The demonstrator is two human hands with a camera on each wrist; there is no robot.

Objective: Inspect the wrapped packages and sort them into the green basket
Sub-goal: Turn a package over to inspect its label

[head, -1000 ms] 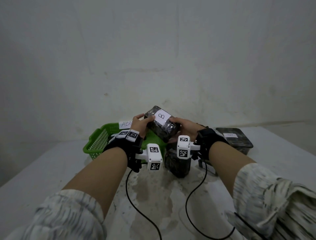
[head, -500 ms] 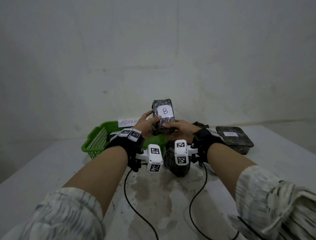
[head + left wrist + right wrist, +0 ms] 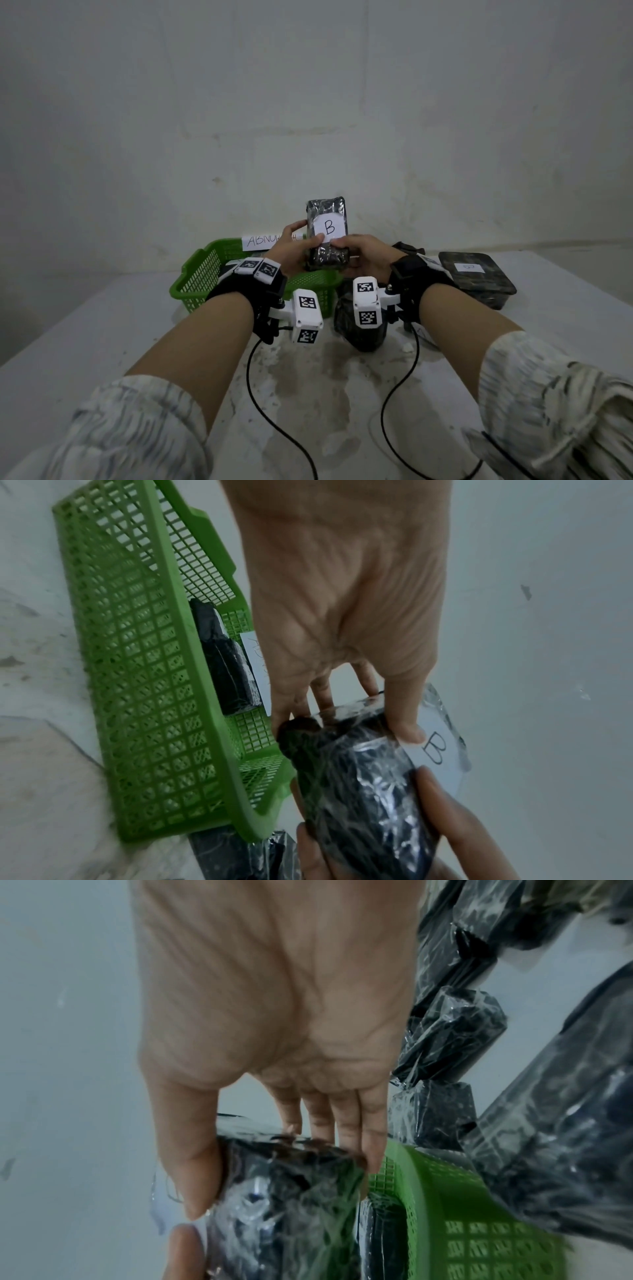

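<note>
A dark package wrapped in clear film (image 3: 327, 236), with a white label marked B, stands upright in the air over the near right corner of the green basket (image 3: 202, 277). My left hand (image 3: 306, 236) grips its left side and my right hand (image 3: 356, 251) grips its lower right side, thumbs on the front. In the left wrist view the package (image 3: 369, 791) sits between thumb and fingers, and another dark package (image 3: 226, 664) lies inside the basket (image 3: 137, 669). The right wrist view shows the held package (image 3: 291, 1204) beside the basket (image 3: 445, 1218).
A flat wrapped package with a white label (image 3: 476, 277) lies on the table at the right. A rounded dark package (image 3: 359, 329) rests under my wrists. Several more wrapped packages (image 3: 455, 1031) are piled right of the basket. A paper sign (image 3: 263, 241) stands behind the basket, against the wall.
The package has turned from tilted to upright and risen a little, its B label now facing me. Both hands stayed on it.
</note>
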